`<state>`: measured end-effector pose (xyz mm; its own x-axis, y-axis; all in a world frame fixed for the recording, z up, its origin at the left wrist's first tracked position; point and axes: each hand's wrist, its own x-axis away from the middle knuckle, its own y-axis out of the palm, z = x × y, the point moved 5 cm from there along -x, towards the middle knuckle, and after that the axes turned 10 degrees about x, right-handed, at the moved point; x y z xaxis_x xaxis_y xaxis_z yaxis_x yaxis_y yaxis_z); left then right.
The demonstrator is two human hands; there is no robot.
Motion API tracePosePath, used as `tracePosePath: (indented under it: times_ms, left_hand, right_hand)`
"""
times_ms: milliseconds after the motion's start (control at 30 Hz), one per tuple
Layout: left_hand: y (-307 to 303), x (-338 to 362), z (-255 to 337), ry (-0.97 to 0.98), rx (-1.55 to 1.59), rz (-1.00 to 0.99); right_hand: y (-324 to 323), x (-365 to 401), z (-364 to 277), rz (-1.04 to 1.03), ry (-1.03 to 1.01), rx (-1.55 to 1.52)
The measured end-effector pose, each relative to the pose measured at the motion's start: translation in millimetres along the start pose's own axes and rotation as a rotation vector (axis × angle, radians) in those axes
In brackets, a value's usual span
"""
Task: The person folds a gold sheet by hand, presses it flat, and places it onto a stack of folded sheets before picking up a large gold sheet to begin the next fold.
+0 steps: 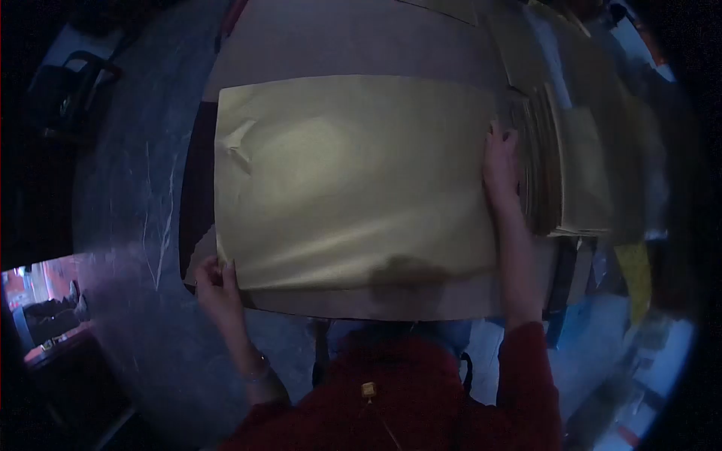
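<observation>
A large sheet of brown paper (361, 180) lies across the table in front of me, with a crumpled, torn-looking spot near its upper left and soft creases along its lower part. At its lower left corner, my left hand (218, 289) pinches the paper between thumb and fingers. My right hand (502, 167) is at the sheet's right edge, its fingers curled over that edge. Some of its fingertips are hard to make out in the dim light.
Just right of my right hand stands a stack of folded brown paper or card (583, 173). The brown table surface (361, 37) shows beyond the sheet. A dark chair (71, 90) is at far left on the grey floor (128, 225).
</observation>
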<state>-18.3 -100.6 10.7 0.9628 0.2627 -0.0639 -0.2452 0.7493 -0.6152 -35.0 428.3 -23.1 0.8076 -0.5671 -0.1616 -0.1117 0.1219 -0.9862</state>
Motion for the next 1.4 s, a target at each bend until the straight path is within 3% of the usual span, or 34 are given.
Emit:
tracePosePath:
  times_ms: [100, 133, 467, 567, 633, 700, 767, 900, 967, 1000, 1067, 1100, 1200, 1233, 1300, 1333, 1400]
  left_hand:
    - [0.8, 0.3, 0.0, -0.033, -0.014, 0.025]
    - [0.7, 0.3, -4.9, -0.016, -0.007, 0.028]
    - [0.6, -2.9, -2.1, -0.053, -0.039, -0.025]
    - [0.2, -2.8, -8.6, 0.048, 0.004, 0.017]
    - [-0.9, -2.1, -6.9, 0.033, -0.031, 0.013]
    - [0.6, -2.3, -8.4, 0.011, -0.072, 0.022]
    - [0.4, -2.1, -13.9, 0.025, -0.023, 0.041]
    - [1.9, 0.3, -0.6, -0.016, -0.034, 0.020]
    - [0.1, -0.7, -1.1, -0.041, -0.033, 0.040]
    - [1.2, -1.3, 1.6, -0.016, -0.042, 0.029]
    - [1.5, 2.8, 8.9, 0.055, -0.111, 0.001]
    - [-0.9, 2.3, 6.8, 0.049, -0.115, 0.014]
    - [4.2, -8.4, 20.1, 0.322, -0.363, -0.122]
    - [1.1, -17.1, 28.1, 0.322, -0.359, -0.118]
    - [13.4, -24.4, 55.6, 0.644, -0.435, -0.416]
    - [18.3, -29.8, 63.4, 0.773, -0.519, -0.564]
    - [31.5, -45.1, 100.1, 0.759, -0.462, -0.639]
  right_hand:
    - [-10.7, 1.6, -6.0, 0.010, -0.001, 0.034]
    - [-9.3, 3.1, -5.0, 0.112, -0.058, 0.044]
    - [4.7, 0.4, 3.4, 0.083, -0.021, -0.027]
    - [23.7, -6.3, 16.2, -0.076, 0.190, -0.275]
    - [3.1, -0.6, 2.6, 0.016, -0.016, -0.054]
    - [-3.4, 4.4, 1.4, 0.122, -0.041, -0.031]
    - [-12.8, 5.0, -0.1, -0.127, 0.154, -0.274]
    - [-11.6, 4.4, -1.4, -0.007, 0.075, -0.275]
    - [-27.4, 4.6, -10.9, -0.202, 0.422, -0.330]
    - [-9.3, 3.8, -1.7, -0.211, 0.390, -0.344]
    - [21.4, -7.3, 19.6, 0.088, -0.059, -0.014]
    - [18.2, -6.2, 15.2, 0.089, -0.072, -0.021]
    - [17.3, -5.2, 15.1, -0.042, 0.032, -0.059]
    - [25.8, -6.8, 16.6, 0.030, -0.035, 0.054]
    - [30.6, -5.8, 17.7, 0.100, -0.098, 0.172]
    - [27.9, -2.8, 15.4, 0.073, -0.056, 0.039]
    - [32.6, -4.5, 19.1, 0.053, -0.009, -0.086]
